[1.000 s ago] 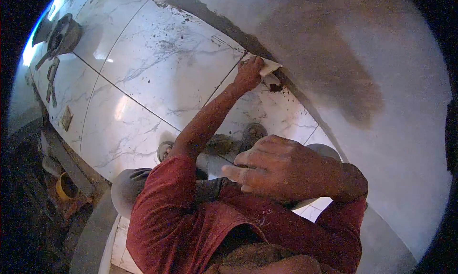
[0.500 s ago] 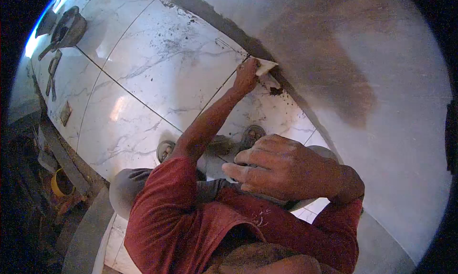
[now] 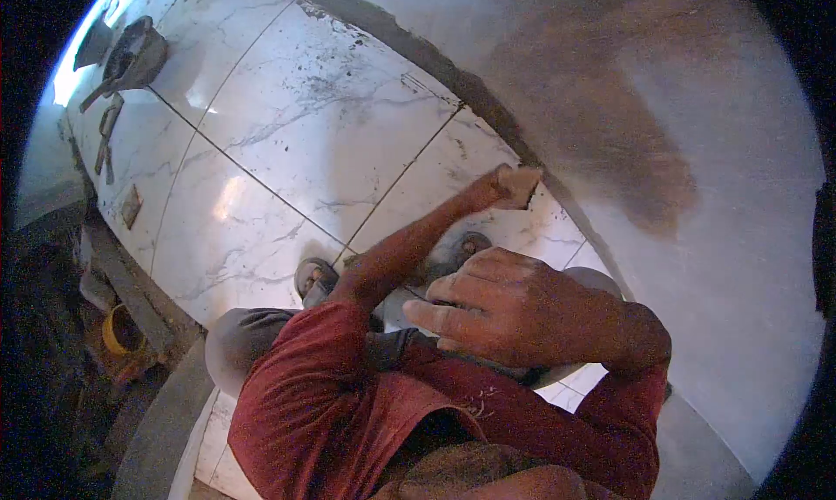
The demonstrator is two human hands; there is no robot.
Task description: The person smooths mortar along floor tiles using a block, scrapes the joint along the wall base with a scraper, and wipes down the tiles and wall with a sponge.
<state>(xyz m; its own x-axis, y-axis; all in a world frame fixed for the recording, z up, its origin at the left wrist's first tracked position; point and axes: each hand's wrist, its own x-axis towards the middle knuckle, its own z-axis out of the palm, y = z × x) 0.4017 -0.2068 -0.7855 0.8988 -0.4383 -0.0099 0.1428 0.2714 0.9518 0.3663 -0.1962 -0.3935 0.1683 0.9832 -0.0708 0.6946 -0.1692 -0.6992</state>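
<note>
My left hand is stretched out to the joint where the floor meets the wall. Its fingers are closed on a pale flat piece, whose material I cannot make out. The piece touches or nearly touches the floor beside the dark joint strip. My right hand rests by my right knee, its fingers loosely extended to the left and nothing visible in them. White marbled tiles spread beneath, with dark specks and crumbs scattered near the wall.
A dark pan lies at the far left, with a long-handled tool near it. A small flat piece is on the tiles. A yellow-rimmed container stands in the shadowed clutter at lower left. The smooth wall, partly damp-looking, rises at right.
My left hand has moved along the wall joint, down and to the right, with the pale piece. The dark clump there is no longer visible. My right hand has stayed in place.
</note>
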